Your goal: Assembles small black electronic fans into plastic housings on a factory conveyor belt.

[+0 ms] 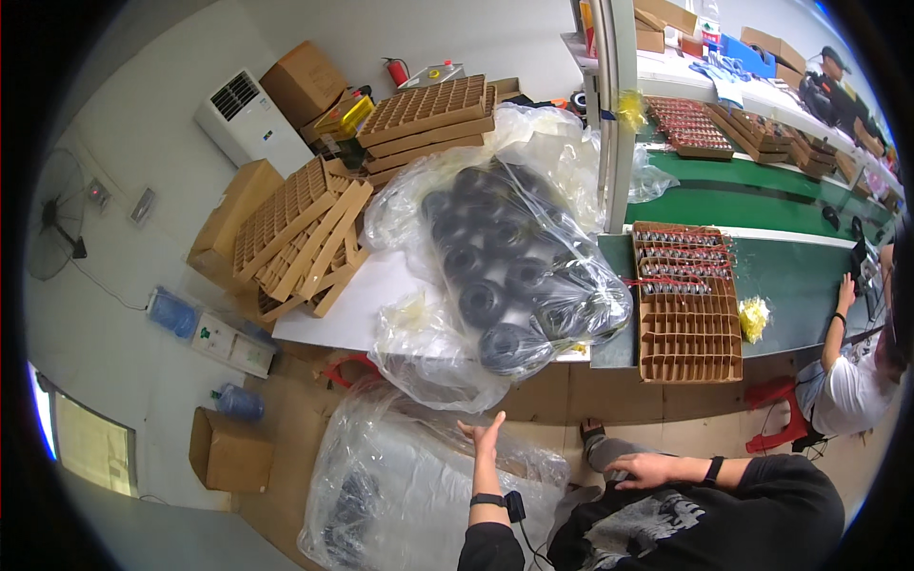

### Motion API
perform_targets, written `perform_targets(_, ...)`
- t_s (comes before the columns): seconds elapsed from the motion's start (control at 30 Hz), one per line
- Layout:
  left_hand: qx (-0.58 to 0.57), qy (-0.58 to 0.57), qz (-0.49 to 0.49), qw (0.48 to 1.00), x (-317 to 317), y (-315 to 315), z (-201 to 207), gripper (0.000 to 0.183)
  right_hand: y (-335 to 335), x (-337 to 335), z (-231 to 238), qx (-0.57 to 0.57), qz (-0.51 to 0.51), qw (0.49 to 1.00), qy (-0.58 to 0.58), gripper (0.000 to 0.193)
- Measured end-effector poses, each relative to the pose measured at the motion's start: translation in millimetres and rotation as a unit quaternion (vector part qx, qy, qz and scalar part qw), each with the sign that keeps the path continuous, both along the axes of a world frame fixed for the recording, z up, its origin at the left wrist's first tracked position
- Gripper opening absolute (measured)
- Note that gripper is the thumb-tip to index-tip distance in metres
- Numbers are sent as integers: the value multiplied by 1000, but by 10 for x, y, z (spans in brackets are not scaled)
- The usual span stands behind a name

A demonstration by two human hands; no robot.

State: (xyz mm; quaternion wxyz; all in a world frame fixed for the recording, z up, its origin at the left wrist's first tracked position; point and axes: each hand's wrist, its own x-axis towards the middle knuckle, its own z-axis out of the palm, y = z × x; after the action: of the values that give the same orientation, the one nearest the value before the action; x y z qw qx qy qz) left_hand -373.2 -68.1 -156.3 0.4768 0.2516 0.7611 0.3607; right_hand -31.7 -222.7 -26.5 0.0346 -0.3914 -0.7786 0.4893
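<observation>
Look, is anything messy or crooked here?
Yes. The pile of cardboard grid dividers at the table's left end has slumped sideways and leans over the edge, unlike the neat stack behind it. The clear bag of black round parts bulges past the table's front edge, above the raised left hand.

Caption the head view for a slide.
Left hand raised open toward a clear bag of black round parts on the table, right hand resting on the knee.
</observation>
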Motion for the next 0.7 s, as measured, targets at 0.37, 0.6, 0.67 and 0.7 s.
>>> perform_targets(0.37,73,49,-57,995,-673,2028,-1305,56,312,880,-433,-67,-128,989,-4,49)
perform_targets(0.6,183,68,-333,922,1390,4523,165,43,1009,1188,-295,-42,-265,949,166,46)
perform_targets(0.67,216,65,-381,897,1942,4974,506,41,1074,1125,-317,-89,-276,932,218,46)
perform_targets(0.7,232,61,-401,884,2251,5131,673,41,1104,1106,-353,-104,-282,925,234,46)
